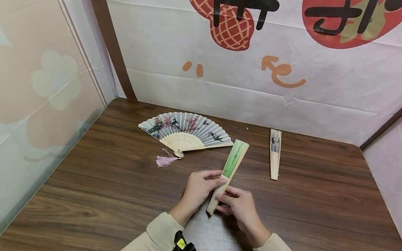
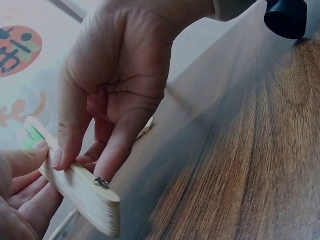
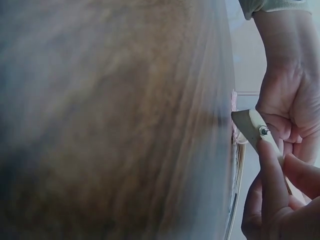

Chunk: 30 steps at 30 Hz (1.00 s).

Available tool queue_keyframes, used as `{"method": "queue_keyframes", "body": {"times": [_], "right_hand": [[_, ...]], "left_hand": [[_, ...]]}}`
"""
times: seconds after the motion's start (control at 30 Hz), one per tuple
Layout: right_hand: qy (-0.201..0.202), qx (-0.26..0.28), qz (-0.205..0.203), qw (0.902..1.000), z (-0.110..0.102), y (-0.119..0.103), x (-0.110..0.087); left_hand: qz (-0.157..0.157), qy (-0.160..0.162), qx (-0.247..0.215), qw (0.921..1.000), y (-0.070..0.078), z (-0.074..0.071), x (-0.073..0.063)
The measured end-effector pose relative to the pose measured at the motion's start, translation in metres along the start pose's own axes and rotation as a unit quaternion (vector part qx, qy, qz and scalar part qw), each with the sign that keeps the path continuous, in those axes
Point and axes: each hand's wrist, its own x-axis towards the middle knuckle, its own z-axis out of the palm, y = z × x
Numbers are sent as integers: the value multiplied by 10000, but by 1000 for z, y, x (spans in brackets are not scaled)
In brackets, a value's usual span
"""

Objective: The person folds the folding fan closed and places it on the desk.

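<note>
A folded hand fan (image 1: 236, 160) with a green cloth panel and pale wooden ribs is held above the table, tilted, its cloth end pointing away. My left hand (image 1: 194, 190) pinches it around the middle, thumb on the near face. Lower down, my right hand (image 1: 243, 209) pinches the ribs from the right side. In the left wrist view the rib end of the fan (image 2: 85, 192) shows a metal rivet, with the right hand (image 2: 120, 65) reaching in from above. The right wrist view shows the same rivet end (image 3: 250, 122) beside the right hand's fingers (image 3: 272, 180).
An open grey fan (image 1: 185, 127) with painted blossoms lies spread at the back left, its pink tassel (image 1: 166, 161) beside it. Another folded fan (image 1: 274, 156) lies at the back right. Printed cloth walls (image 1: 205, 94) border the brown wooden table (image 1: 100, 197).
</note>
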Motion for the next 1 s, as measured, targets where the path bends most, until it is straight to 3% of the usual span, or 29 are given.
{"method": "queue_keyframes", "body": {"times": [0.13,0.33,0.6,0.73,1.0], "right_hand": [[63,136,-2,9999,-2,-4,4],[246,318,14,9992,-10,-17,15],[673,403,-151,9968,-31,-42,36],[784,293,-220,9963,-39,-47,48],[871,-193,-215,9958,-46,-50,71]], "left_hand": [[-44,33,-101,9999,3,2,2],[26,124,142,9998,7,4,6],[-288,-140,-294,9991,8,9,10],[-439,-183,-584,9972,10,17,18],[-740,105,-761,9943,7,32,41]]}}
